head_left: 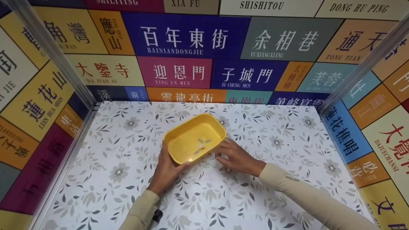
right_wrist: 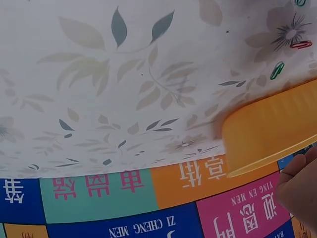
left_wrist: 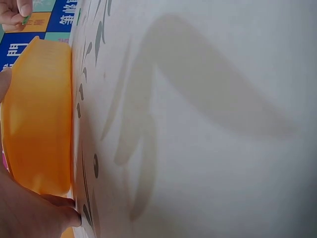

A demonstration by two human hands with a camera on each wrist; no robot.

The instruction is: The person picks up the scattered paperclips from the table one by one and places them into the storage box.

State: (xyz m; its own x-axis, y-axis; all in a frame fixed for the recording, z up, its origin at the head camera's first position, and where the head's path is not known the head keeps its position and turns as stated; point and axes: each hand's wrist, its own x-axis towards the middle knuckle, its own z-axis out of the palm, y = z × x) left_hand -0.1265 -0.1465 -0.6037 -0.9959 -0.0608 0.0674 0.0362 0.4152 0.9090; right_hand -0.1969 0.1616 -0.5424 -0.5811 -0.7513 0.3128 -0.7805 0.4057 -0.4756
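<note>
A yellow rectangular plastic box (head_left: 188, 137) sits on the patterned tabletop, with several small paper clips (head_left: 199, 150) lying in it. My left hand (head_left: 164, 174) grips its near left corner, fingers along the left wall and thumb at the front. At the box's right end, my right hand (head_left: 238, 156) is raised beside the rim with bent fingers. In the left wrist view, its thumb and fingertip pinch a small green paper clip (left_wrist: 25, 20), mostly hidden by the fingers. Loose on the table near the box are a red paper clip (right_wrist: 301, 44) and a green one.
White cloth with grey leaves and flowers covers the tabletop (head_left: 121, 198). Panels with coloured place-name signs (head_left: 185, 35) stand at the back and both sides. Clear corner posts (head_left: 57, 54) rise at the table's back corners. A dark band (head_left: 157, 215) shows at the left sleeve.
</note>
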